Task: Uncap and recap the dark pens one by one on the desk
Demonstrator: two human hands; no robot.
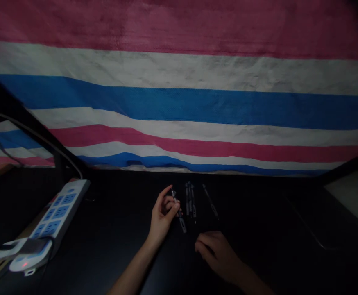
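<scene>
Prob. mid-handling one pen [182, 223]: our L hand [163, 214] pinches it, index at one end; R hand [214, 249] curled, can't tell if holding. Next likely needs steady L fingers.

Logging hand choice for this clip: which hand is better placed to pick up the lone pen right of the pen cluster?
Probably the right hand: it is closer to the lone pen, with no pen showing in it, while the left hand holds another pen.
</scene>
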